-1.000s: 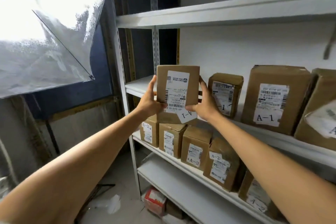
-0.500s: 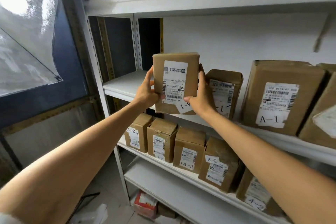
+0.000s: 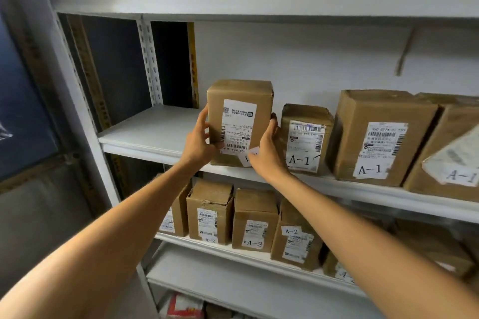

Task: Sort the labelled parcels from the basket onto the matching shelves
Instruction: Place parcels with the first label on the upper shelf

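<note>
Held parcel is now sitting upright at the front of the A-1 shelf, base at the shelf edge. Half a second ago it was hanging in the air in front of that edge. It is standing just left of the small A-1 parcel.

Left hand is still gripping its left side, thumb on the front face and fingers curled behind. Right hand is cupping the lower right corner, fingers wrapping round the side between the two parcels.

The view is sitting closer and further right than before.

Writing: the shipping label on the held parcel is reading upside down, its barcode and print too blurred to read. A white tag at the bottom corner is half hidden by the right hand.

"A-1" is showing on the small parcel, the large A-1 parcel and the tilted parcel at the right edge.

On the lower shelf, the A-2 parcels are showing "A-2" tags.
</note>
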